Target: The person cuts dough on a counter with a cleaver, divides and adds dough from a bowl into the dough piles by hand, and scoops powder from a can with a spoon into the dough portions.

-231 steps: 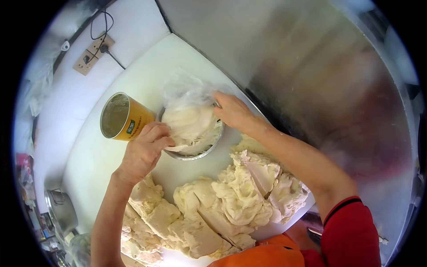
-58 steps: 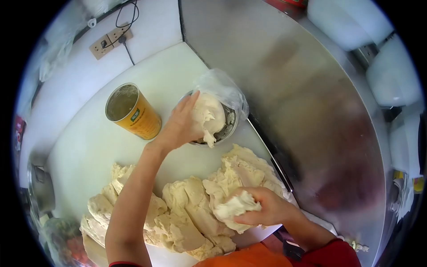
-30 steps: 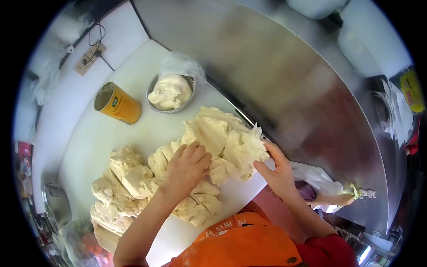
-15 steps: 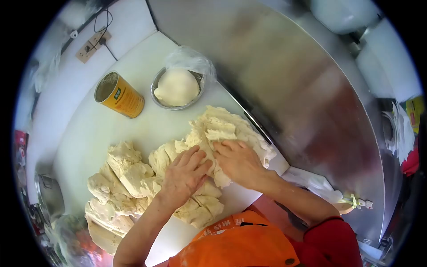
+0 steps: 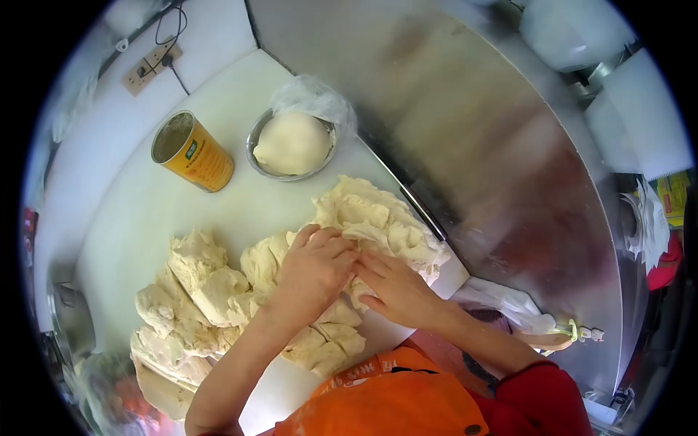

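A long, lumpy mass of pale dough (image 5: 378,218) stretches across the white worktop. My left hand (image 5: 316,269) is on the middle of it, fingers curled into the dough and fingertips partly hidden. Against it, from the right, lies my right hand (image 5: 398,291), its fingers stretched over the dough and its thumb apart. The fingers of both hands meet at a fold. On the left, the dough splits into several thick chunks (image 5: 207,280), and a cut piece (image 5: 323,349) sits below my left wrist.
Behind the dough stand a yellow can (image 5: 196,156), tilted in view, and a metal bowl (image 5: 253,152) holding a smooth dough ball (image 5: 294,143) beside a clear plastic bag (image 5: 313,98). A metal panel (image 5: 465,131) rises at right. A socket strip (image 5: 151,67) is on the wall.
My hands have come together: the left has moved right and curled its fingers, and the right now touches it. A flap of dough shows above them.
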Motion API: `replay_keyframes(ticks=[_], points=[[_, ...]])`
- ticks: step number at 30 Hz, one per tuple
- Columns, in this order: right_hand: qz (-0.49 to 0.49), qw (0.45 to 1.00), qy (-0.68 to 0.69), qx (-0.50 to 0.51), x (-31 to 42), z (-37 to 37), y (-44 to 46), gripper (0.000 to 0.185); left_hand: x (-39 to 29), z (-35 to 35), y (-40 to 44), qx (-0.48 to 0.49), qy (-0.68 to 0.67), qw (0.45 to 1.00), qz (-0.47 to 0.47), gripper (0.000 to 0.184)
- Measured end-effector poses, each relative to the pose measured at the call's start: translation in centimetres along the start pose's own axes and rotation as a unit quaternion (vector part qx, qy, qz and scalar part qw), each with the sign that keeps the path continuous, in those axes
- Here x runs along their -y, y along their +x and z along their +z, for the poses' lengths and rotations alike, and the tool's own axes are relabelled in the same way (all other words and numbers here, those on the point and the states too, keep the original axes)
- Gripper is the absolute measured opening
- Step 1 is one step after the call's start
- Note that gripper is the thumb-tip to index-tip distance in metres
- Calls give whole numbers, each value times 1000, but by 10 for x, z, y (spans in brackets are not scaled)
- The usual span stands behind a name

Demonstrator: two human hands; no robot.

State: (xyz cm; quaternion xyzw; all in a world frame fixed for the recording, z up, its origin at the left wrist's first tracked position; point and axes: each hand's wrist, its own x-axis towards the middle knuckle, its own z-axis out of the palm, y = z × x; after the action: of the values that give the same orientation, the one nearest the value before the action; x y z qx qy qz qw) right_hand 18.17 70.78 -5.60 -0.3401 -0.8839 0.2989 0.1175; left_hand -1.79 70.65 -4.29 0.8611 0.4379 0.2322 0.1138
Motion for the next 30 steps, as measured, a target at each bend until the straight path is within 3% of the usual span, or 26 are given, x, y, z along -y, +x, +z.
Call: replay_keyframes(ticks=[1,4,7,10,13,16,22,25,28,30], points=[[33,998,59,10,8,-6,-10,43,0,6,5,11,12,1000,-3,31],[2,994,-43,-104,4,-12,-22,40,8,25,17,36,47,998,-18,27],[-3,985,-147,-96,-17,-3,-10,37,18,33,25,47,85,995,-25,21],[-34,982,-164,-83,-23,0,1,31,25,34,26,88,127,988,-27,18],[2,984,-174,-26,-19,-2,-1,28,30,32,29,117,137,983,-34,16],[33,984,-172,33,-11,-12,-9,29,32,35,27,111,141,983,-36,15],[-21,988,-146,-55,-20,4,-24,30,41,45,34,87,125,987,-60,9],[12,986,-165,-4,-20,5,-13,28,41,51,41,100,117,984,-87,6],[-5,997,-73,30,-27,-14,-12,25,45,47,38,90,92,989,-73,8],[8,995,-77,-56,-17,-35,-10,25,46,35,30,103,48,992,-59,12]])
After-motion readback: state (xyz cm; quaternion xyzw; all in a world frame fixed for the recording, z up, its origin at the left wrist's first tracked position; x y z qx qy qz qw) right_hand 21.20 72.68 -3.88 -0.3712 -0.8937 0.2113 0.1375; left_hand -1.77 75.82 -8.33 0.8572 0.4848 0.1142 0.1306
